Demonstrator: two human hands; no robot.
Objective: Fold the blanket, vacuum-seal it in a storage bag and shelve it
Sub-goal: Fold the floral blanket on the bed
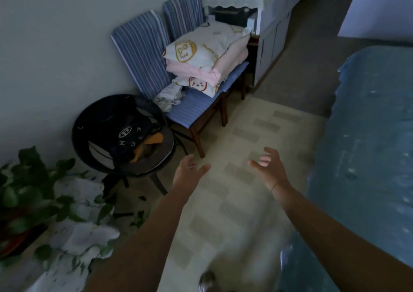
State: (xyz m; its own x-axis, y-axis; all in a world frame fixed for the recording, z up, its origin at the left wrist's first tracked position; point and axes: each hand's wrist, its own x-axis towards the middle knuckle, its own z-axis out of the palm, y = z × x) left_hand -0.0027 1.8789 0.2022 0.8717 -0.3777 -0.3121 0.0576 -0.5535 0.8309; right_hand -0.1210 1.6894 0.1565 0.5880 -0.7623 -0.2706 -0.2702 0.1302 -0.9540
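Blurred plant (33, 193) at the left edge; indistinct grey object (206, 279) at the bottom edge.

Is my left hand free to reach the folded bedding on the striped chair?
Probably yes. The left hand is open and empty, and only bare floor lies between it and the folded bedding on the chair; a step closer looks needed.

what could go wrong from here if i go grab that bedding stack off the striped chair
1. The bedding stack is several separate layers; if the left hand and right hand, both empty, catch only the top one, the rest may slide off the striped chair.
2. The crumpled cloth beside it could get dragged to the floor.
3. The round chair stands near the path; a leg might bump it.
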